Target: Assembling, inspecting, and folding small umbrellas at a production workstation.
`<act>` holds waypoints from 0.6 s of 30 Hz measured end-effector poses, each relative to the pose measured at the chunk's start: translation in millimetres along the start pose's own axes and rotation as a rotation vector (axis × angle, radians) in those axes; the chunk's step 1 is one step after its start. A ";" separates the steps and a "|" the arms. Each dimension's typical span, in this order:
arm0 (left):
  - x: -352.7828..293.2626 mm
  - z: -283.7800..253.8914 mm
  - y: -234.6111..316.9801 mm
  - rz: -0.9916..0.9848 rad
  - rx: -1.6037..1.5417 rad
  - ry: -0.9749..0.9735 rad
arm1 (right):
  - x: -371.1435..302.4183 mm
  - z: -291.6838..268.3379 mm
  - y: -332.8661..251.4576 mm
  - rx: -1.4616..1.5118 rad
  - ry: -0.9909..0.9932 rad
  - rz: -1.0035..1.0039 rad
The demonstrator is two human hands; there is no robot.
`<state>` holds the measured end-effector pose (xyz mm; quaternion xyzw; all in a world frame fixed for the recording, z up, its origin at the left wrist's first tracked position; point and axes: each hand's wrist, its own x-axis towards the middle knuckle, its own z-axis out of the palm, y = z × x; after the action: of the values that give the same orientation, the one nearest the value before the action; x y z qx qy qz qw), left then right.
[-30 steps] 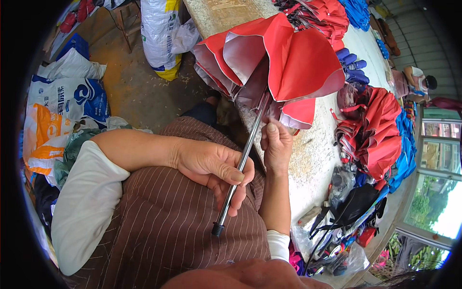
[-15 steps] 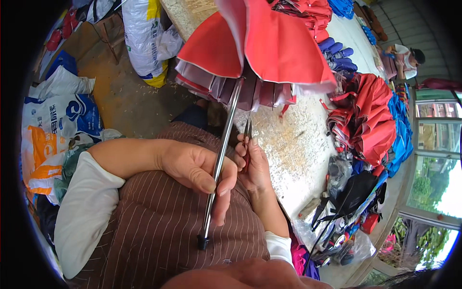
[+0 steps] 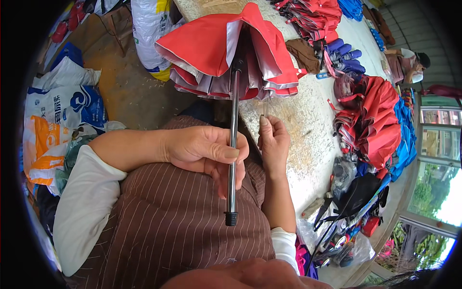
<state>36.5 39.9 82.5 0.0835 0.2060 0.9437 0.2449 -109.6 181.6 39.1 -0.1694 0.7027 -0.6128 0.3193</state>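
A red umbrella (image 3: pixel 197 44) with a silvery lining hangs half-folded in front of me, canopy upward. Its metal shaft (image 3: pixel 234 103) runs down to a black threaded end (image 3: pixel 231 219). My left hand (image 3: pixel 207 151) is closed around the shaft, thumb across the front. My right hand (image 3: pixel 275 142) is raised just below the canopy's right rim, thumb and forefinger pinched together. A thin pale thread (image 3: pixel 266 106) seems to run from these fingertips up to the rim. The small snips seen earlier do not show clearly; the palm may hide them.
Red umbrellas (image 3: pixel 373 120) lie heaped on the worn white table (image 3: pixel 308 164), beside purple folded ones (image 3: pixel 344 55). A brown cloth (image 3: pixel 304 54) is behind the canopy. Printed sacks (image 3: pixel 67 113) stand on the left. Another person (image 3: pixel 409 65) is at the far right.
The shaft has swung more upright and its lower end has moved up and right. My right hand has moved right and up toward the rim. The dark snips blades no longer show.
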 end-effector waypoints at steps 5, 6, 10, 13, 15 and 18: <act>-1.5 4.7 -0.3 0.014 0.026 -0.001 | 12.1 5.4 -9.5 -0.086 0.018 -0.014; -1.0 5.2 -0.5 0.011 0.026 -0.007 | 13.7 6.6 -9.9 -0.098 0.023 -0.018; -1.4 6.7 -1.6 0.006 0.022 -0.025 | 18.8 10.8 -9.6 -0.060 -0.010 0.004; -1.2 6.8 -1.4 -0.002 0.017 -0.040 | 25.0 15.1 -12.2 0.037 -0.018 0.020; -0.9 6.5 -2.7 -0.010 0.007 -0.042 | 21.6 15.4 -13.4 0.086 -0.020 0.029; -2.9 4.9 -1.8 -0.012 -0.003 -0.033 | -2.0 11.6 -10.5 0.100 -0.360 -0.096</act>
<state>41.1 41.6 86.0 0.0972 0.2011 0.9410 0.2541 -102.1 172.1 49.3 -0.2935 0.5941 -0.6213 0.4183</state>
